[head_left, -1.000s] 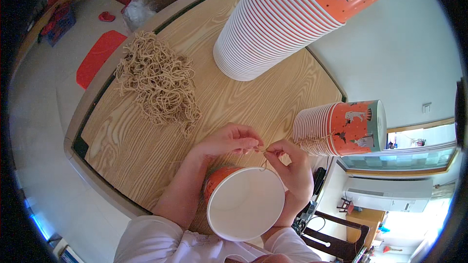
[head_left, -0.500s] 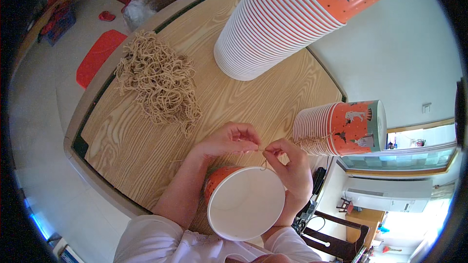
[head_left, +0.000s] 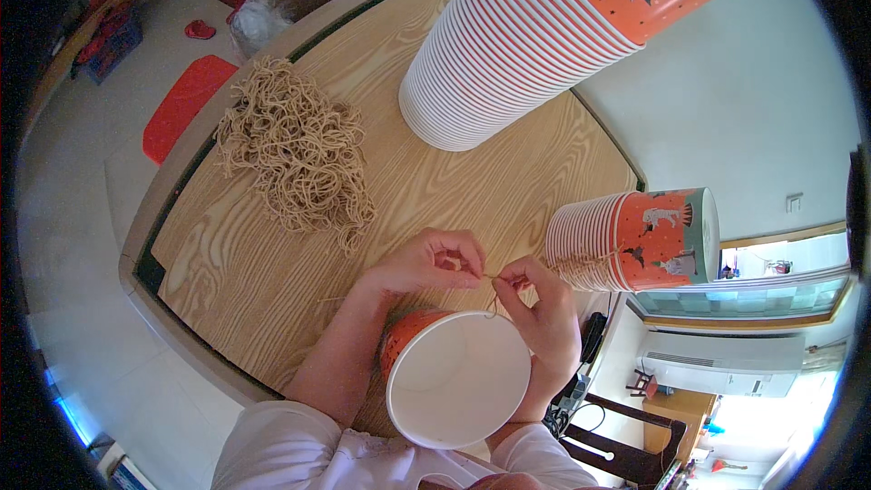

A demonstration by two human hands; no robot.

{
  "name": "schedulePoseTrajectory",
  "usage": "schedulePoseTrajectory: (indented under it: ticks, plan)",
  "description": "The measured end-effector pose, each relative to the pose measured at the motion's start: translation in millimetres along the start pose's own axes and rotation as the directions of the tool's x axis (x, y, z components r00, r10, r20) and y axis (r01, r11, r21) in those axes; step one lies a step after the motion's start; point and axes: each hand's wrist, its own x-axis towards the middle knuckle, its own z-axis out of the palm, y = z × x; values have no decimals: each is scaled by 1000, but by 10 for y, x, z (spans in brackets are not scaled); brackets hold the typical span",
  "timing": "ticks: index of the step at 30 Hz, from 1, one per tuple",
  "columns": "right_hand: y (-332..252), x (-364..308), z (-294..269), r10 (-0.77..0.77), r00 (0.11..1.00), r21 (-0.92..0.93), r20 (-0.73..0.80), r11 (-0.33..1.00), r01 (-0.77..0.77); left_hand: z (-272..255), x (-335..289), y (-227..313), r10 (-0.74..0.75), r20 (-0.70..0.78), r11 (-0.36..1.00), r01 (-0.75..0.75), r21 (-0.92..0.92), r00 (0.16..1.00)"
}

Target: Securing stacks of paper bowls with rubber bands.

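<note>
L hand (head_left: 435, 259) & R hand (head_left: 542, 313) look pinched on twine (head_left: 491, 276) just past the bucket (head_left: 458, 381), so imo pull evenly.

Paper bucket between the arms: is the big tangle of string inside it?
No, the tangle of string lies on the wooden table, apart from the paper bucket.

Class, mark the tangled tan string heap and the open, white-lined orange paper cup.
Tangled tan string heap (head_left: 295, 152): head view, middle.
Open, white-lined orange paper cup (head_left: 458, 383): head view, inside.
</note>
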Motion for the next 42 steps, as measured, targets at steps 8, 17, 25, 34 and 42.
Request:
schedulePoseTrajectory:
  ticks: [8,17,25,34,42]
  plan:
    - [62,-6,58,-82,996,-40,-15,996,82,10,-7,-5,-75,-34,992,78,96,997]
    - [40,12,41,-53,999,-39,-10,998,52,29,23,-8,-57,-52,997,60,47,997]
    - [71,1,42,-45,999,-43,20,998,46,5,-6,-14,-50,-52,998,51,21,997]
    - [53,5,36,-16,1000,-42,14,999,16,-14,-5,19,-58,-62,998,58,1,996]
    - [114,13,42,-35,999,-50,25,998,36,73,7,123,-141,-132,990,140,-20,981]
